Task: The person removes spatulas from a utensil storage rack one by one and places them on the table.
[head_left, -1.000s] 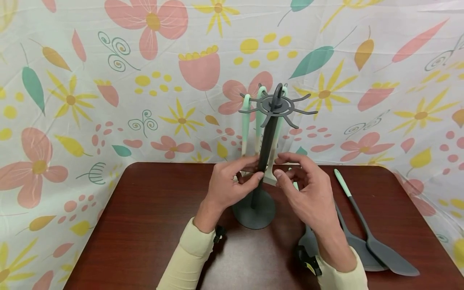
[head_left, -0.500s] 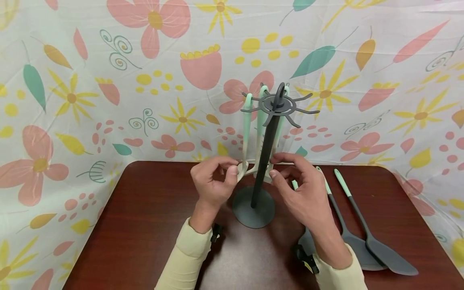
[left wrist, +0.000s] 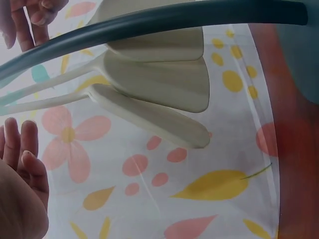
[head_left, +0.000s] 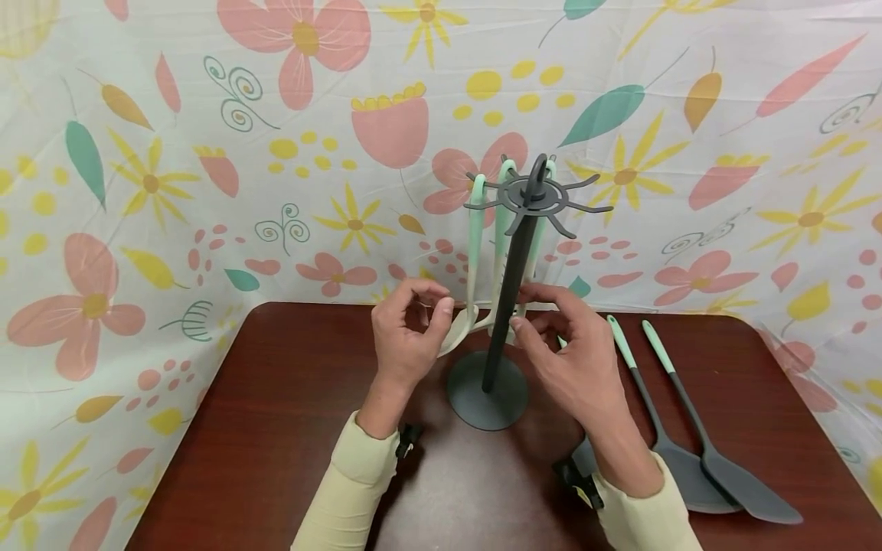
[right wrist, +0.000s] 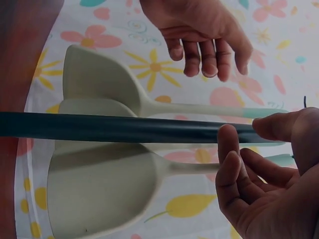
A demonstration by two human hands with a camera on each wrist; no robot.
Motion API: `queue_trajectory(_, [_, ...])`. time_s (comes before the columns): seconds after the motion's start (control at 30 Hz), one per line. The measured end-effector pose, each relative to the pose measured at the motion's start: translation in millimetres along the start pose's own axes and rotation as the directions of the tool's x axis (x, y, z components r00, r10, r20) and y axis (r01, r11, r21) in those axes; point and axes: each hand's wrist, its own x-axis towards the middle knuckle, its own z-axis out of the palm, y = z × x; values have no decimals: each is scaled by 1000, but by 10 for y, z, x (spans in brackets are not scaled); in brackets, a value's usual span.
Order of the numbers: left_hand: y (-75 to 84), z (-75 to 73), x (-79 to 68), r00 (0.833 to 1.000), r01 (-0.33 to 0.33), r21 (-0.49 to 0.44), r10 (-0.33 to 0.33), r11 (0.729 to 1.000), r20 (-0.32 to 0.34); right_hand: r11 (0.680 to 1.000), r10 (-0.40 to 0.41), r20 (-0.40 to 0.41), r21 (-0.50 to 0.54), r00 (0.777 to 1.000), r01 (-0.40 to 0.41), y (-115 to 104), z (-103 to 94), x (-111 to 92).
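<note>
A dark grey utensil stand [head_left: 508, 306] rises from a round base on the table. Three cream spatulas [left wrist: 154, 82] with mint-green handles hang from its hooked top ring [head_left: 534, 195], toward the back and left. Left of the pole is my left hand [head_left: 406, 329], its fingers loosely bent and holding nothing, beside the leftmost spatula head [head_left: 460, 330]. My right hand [head_left: 579, 360] is at the pole's right side, thumb and fingertips overlapping the pole in the right wrist view. The left wrist view shows that hand's fingers relaxed, not wrapped round the pole.
Grey turners [head_left: 747, 482] with mint-green handles lie on the table's right side, two of them overlapping. Another grey head [head_left: 584, 459] shows partly from under my right forearm. A flower-printed cloth [head_left: 331, 191] hangs behind the brown table [head_left: 276, 428].
My left hand has drawn away from the pole to the left, uncovering the leftmost spatula head. My right hand has stayed almost in place, and the head view has shifted slightly.
</note>
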Motion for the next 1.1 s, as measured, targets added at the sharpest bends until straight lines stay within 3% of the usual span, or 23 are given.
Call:
queue_trajectory(0.67, [-64, -38, -25, 986, 128, 9, -128, 992, 107, 999, -28, -20, 24, 999, 29, 26, 71, 76])
queue_trajectory(0.9, [-98, -37, -19, 968, 147, 21, -148, 989, 200, 999, 1, -12, 55, 1000, 0, 20, 102, 76])
queue_trajectory(1.1, [-133, -46, -32, 938, 194, 24, -193, 981, 287, 998, 20, -20, 58, 1000, -19, 42, 124, 75])
